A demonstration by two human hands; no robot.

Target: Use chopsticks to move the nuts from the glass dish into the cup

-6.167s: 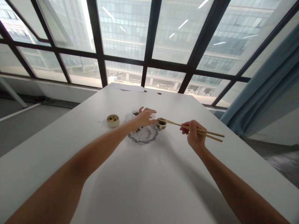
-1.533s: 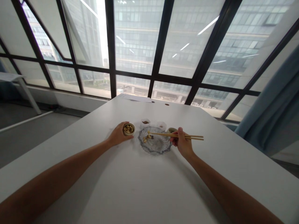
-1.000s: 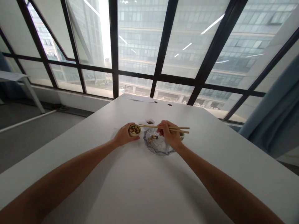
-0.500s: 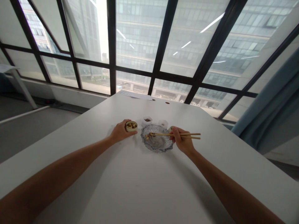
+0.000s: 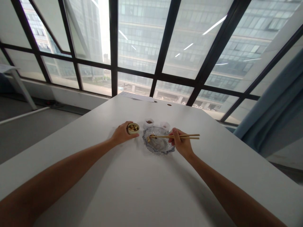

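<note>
My left hand (image 5: 121, 133) is wrapped round a small round cup (image 5: 133, 132) filled with pale, nut-like pieces (image 5: 133, 127). Pinched in my right hand (image 5: 181, 142) is a pair of chopsticks (image 5: 189, 136), their tips pointing left over a clear, scalloped glass bowl (image 5: 159, 152). Several pale and dark pieces (image 5: 149, 138) lie in the bowl's left part, at the chopstick tips. Whether the tips grip a piece is too small to tell. The cup is to the left of the bowl, a short gap apart.
Behind the bowl stand a small white cup (image 5: 149, 125) with dark bits in it and a second white cup (image 5: 165, 126). Paper sheets (image 5: 136, 96) lie at the far edge of the white table (image 5: 139, 189). A blue curtain (image 5: 272, 116) hangs at the right, by the windows.
My right hand and the chopsticks have shifted slightly left, bringing the tips further over the bowl's left part. My left hand and the cup have stayed in place.
</note>
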